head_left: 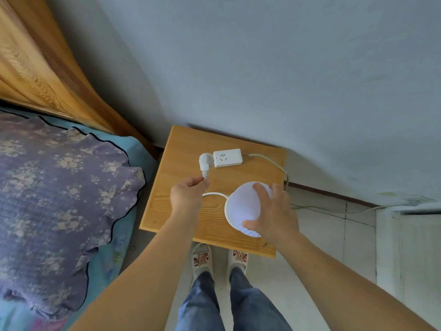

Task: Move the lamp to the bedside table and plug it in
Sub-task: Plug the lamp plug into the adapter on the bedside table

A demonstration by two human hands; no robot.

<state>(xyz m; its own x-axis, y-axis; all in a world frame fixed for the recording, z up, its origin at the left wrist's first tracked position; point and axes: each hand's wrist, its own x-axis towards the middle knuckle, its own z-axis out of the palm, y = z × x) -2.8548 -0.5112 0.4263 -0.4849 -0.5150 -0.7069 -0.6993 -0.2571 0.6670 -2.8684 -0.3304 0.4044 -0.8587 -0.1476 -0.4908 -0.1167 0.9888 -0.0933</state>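
A round white lamp (241,206) stands on the wooden bedside table (181,149), near its front right. My right hand (272,211) rests on top of the lamp, fingers spread around its dome. My left hand (188,194) pinches the lamp's white cord just behind the plug (205,162). The plug hangs just left of a white power strip (228,157), which lies at the back of the table with a small red light on. The cord (214,194) loops from the lamp to my left hand.
A bed with a purple floral pillow (59,199) and wooden headboard (35,63) lies to the left. A grey wall (286,68) is behind the table. The strip's own cable (274,163) runs off the right edge toward the tiled floor (334,230). My feet stand below the table's front.
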